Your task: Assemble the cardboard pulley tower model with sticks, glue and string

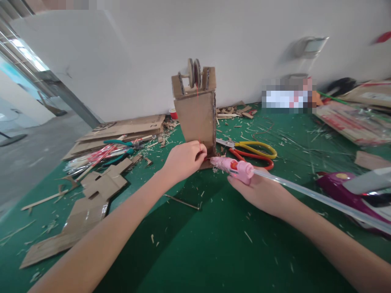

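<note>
A cardboard tower (195, 118) stands upright in front of me, with a cardboard pulley wheel (192, 73) on a stick axle at its top. From the wheel a thin red string (197, 95) runs down the front face. My left hand (185, 159) is closed at the tower's foot, its fingers pinched around the string's lower end. My right hand (259, 191) grips a pink hot glue gun (233, 168), whose nozzle points at the base close to my left fingertips. A long clear glue stick (305, 191) sticks out of the gun's rear.
Red-and-yellow-handled scissors (255, 150) lie right of the tower. Cardboard pieces (104, 179), teal-handled pliers (122, 150) and bagged sticks (91, 156) lie left. A purple device (339, 185) sits at the right. Scraps litter the green table (214, 252); a white wall (146, 61) stands behind.
</note>
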Action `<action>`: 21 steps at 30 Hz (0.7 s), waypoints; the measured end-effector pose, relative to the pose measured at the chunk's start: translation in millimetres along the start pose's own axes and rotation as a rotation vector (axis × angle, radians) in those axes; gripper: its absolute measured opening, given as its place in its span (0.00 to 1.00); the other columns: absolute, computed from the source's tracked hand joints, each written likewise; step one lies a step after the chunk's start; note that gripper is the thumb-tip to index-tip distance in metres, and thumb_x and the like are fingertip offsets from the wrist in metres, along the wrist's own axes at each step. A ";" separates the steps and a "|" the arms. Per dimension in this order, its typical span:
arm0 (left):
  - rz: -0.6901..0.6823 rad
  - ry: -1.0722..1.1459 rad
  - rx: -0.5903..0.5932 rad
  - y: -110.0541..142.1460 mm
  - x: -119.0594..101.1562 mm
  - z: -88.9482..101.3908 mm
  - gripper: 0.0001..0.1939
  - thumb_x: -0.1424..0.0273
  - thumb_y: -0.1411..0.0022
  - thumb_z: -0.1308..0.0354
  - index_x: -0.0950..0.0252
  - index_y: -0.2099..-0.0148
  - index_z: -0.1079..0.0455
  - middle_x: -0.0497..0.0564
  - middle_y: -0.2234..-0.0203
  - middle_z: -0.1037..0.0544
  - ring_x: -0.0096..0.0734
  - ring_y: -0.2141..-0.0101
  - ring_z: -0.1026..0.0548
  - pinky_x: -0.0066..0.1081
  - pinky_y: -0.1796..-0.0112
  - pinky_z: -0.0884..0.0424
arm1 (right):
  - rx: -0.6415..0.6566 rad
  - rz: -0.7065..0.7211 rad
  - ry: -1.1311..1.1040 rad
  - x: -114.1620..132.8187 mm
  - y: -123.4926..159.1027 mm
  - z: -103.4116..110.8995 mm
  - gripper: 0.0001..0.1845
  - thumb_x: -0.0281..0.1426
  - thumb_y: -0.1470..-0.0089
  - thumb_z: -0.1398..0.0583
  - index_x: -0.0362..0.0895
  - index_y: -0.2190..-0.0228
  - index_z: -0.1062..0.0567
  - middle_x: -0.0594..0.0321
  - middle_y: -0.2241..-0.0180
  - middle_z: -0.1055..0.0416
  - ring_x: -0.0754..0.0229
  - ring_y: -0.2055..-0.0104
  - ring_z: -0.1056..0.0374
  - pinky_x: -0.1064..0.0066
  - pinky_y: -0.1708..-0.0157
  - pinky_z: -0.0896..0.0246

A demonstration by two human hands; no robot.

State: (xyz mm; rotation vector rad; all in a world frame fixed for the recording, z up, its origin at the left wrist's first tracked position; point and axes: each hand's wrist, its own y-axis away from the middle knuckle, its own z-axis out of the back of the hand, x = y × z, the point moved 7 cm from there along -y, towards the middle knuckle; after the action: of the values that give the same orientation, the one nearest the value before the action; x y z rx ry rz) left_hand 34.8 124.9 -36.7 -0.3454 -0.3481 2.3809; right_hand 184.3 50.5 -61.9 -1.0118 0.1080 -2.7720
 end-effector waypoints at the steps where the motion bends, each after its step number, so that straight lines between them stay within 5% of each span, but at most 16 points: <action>1: -0.002 0.004 -0.001 -0.1 -0.1 0.2 0.11 0.69 0.37 0.53 0.61 0.64 0.29 0.48 0.68 0.24 0.30 0.69 0.28 0.30 0.68 0.36 | 0.011 0.006 -0.017 0.9 -0.3 -0.6 0.22 0.34 0.45 0.47 0.51 0.49 0.29 0.65 0.61 0.23 0.58 0.66 0.27 0.72 0.68 0.31; 14: 0.009 0.003 0.007 0.4 -0.4 0.8 0.11 0.68 0.37 0.53 0.60 0.63 0.29 0.47 0.68 0.24 0.30 0.69 0.28 0.31 0.68 0.35 | 0.025 -0.041 0.007 -5.1 0.8 -2.8 0.22 0.37 0.45 0.47 0.49 0.49 0.28 0.63 0.69 0.23 0.57 0.71 0.28 0.70 0.74 0.34; 21: 0.003 0.010 0.003 0.6 -0.3 -0.3 0.12 0.69 0.37 0.54 0.61 0.63 0.29 0.49 0.68 0.24 0.30 0.69 0.28 0.30 0.68 0.36 | 0.008 -0.041 0.019 -7.0 1.2 -4.0 0.21 0.37 0.44 0.48 0.46 0.50 0.28 0.61 0.64 0.23 0.59 0.69 0.28 0.72 0.72 0.34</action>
State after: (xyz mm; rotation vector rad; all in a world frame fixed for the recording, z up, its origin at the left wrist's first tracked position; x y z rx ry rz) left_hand 34.8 124.4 -37.2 -0.3566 -0.3402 2.3816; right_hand 187.2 50.7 -69.6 -0.9969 0.0799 -2.8171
